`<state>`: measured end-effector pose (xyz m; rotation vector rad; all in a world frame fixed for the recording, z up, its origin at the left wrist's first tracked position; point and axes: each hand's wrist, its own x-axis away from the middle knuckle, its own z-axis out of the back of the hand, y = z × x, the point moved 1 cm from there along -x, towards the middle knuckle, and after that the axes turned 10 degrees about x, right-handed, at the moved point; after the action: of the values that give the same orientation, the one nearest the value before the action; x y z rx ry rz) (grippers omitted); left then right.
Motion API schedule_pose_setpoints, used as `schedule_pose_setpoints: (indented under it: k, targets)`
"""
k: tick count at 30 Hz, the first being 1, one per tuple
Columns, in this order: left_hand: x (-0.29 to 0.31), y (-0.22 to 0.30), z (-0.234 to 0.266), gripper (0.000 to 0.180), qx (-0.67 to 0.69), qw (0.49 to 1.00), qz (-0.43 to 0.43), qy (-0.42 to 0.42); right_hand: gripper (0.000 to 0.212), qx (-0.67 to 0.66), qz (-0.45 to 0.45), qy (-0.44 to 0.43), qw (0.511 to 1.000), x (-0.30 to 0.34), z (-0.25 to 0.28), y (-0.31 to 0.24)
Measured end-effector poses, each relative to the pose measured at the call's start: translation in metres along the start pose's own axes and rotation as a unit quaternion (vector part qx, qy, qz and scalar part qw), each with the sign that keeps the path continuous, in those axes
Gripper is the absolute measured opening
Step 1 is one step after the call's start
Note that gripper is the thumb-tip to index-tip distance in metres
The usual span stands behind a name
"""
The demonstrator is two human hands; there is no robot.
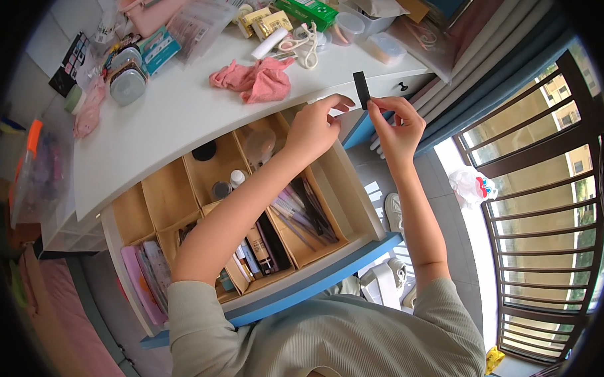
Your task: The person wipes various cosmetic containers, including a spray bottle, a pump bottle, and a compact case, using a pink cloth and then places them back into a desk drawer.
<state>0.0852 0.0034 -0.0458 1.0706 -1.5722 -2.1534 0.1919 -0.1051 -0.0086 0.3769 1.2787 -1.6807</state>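
Between the thumb and fingers of my right hand is a small flat black rectangular piece, held upright above the desk's front edge. Its exact kind I cannot make out. Close by on the left, my left hand has its fingers curved and apart, with nothing seen in them; it does not touch the black piece. Under my left arm an open drawer holds tan divider boxes. Inside lie a white-capped bottle, a tan tube and several thin pens or brushes. My forearm hides part of the drawer.
On the white desk lie a crumpled pink cloth, white-handled scissors, a green box and a clear-lidded container. Curtains and a barred window stand at right. Shoes are on the floor.
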Motion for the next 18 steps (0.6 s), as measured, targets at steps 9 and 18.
schedule_pose_setpoints:
  k: [9, 18]
  targets:
    - [0.021, 0.025, 0.043, 0.038, 0.258, 0.939, 0.227, 0.006, 0.016, 0.046, 0.172, -0.052, 0.983, 0.007, -0.02, -0.011]
    - [0.048, 0.01, 0.075, 0.024, 0.275, 0.926, 0.251, 0.061, 0.015, 0.069, 0.202, -0.063, 0.975, 0.007, -0.032, -0.025]
